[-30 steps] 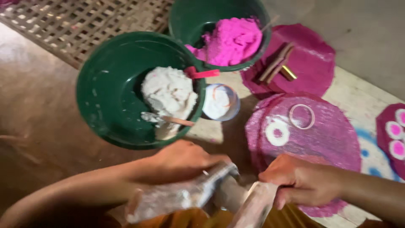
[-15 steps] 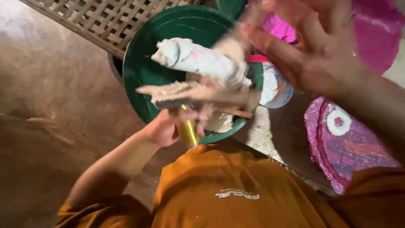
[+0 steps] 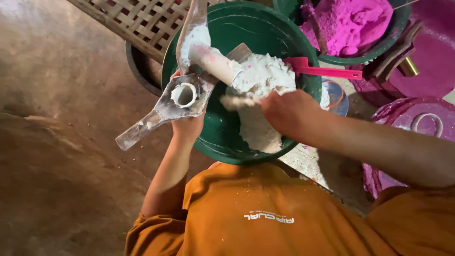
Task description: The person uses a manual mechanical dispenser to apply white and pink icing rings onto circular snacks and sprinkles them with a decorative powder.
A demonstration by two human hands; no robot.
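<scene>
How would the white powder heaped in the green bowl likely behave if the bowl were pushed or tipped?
The white powder looks loose and dry, so it would probably slump and spill. It seems clingy: it coats the metal press in the left hand. The green bowl looks light and might slide easily.

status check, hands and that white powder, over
Left hand grips the powder-caked press tool over the green bowl. Right hand in the white powder. Red scoop alongside.

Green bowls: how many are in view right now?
2. One green bowl with white powder sits under both hands; the second green bowl, holding pink powder, is at top right, partly cut off. Others may be hidden.
</scene>
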